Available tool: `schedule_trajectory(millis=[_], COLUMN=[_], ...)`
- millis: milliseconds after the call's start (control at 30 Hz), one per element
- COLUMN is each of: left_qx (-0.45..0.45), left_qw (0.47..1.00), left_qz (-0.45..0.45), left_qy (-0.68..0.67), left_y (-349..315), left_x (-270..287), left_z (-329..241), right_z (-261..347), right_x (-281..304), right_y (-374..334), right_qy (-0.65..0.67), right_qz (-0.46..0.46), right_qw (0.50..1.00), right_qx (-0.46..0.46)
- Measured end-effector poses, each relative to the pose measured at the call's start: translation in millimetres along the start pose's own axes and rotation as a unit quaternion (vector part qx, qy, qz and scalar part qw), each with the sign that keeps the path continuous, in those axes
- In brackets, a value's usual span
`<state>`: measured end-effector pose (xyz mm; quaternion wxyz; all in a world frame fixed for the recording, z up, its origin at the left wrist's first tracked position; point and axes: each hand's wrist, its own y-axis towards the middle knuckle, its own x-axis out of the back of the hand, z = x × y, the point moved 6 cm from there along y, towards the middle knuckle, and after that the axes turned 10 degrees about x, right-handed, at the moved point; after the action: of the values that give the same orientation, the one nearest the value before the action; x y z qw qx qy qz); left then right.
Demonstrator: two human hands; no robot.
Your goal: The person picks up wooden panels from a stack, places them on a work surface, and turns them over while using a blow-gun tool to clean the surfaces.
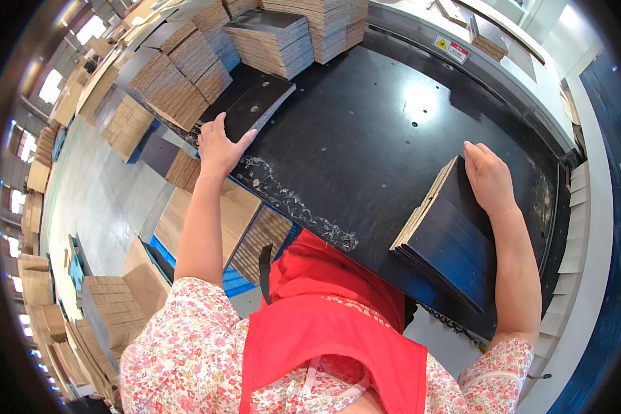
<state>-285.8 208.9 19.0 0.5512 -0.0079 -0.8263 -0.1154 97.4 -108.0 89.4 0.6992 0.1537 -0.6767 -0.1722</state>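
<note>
A thin dark board (245, 103) with a pale edge lies at the left of a black machine table (352, 138). At its near left end is my left hand (221, 148), fingers and thumb spread apart against it. A stack of dark boards (448, 234) with light brown edges sits at the table's near right. Over the far right end of this stack my right hand (488, 178) is closed, its fingers bent and pressed together. The thumb of that hand is hidden.
Tall stacks of cut boards (186, 69) stand at the far left, beside another stack with a dark top (269, 41). Wood debris (290, 200) litters the table's near edge. A white machine housing (531, 90) borders the far side. More board piles (121, 303) stand on the floor, left.
</note>
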Motion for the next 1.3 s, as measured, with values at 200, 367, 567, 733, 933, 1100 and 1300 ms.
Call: schedule_trajectory(millis=[200, 367, 567, 733, 933, 1100, 1300], left_qx=[0.042, 0.01, -0.094, -0.203, -0.224, -0.15, -0.051], left_qw=[0.996, 0.989, 0.985, 0.956, 0.949, 0.979, 0.997], left_qz=[0.02, 0.111, 0.141, 0.211, 0.22, 0.136, 0.048], left_qy=[0.083, 0.099, 0.03, -0.01, 0.008, 0.021, -0.01], left_y=[-6.7, 13.2, 11.1, 17.2, 54.1, 66.2, 48.4], left_x=[5.2, 5.8, 7.6, 5.8, -11.0, -14.3, -14.9], left_z=[-8.8, -22.8, -21.9, -40.1, -62.6, -60.8, -42.6], right_z=[-1.5, -0.2, -0.5, -1.6, -3.7, -3.6, -5.7], right_x=[-1.6, -0.8, -1.1, -1.2, -2.1, 0.7, -2.0], right_y=[0.2, 1.1, -0.6, 0.0, -1.0, -1.7, -1.2], right_qy=[0.005, 0.008, 0.013, 0.022, 0.016, 0.016, 0.031], right_qz=[0.008, 0.007, 0.009, 0.008, 0.011, 0.008, 0.003], right_qw=[1.0, 1.0, 1.0, 0.999, 0.999, 0.999, 0.998], right_qx=[-0.011, -0.014, -0.022, -0.029, -0.046, -0.05, -0.047])
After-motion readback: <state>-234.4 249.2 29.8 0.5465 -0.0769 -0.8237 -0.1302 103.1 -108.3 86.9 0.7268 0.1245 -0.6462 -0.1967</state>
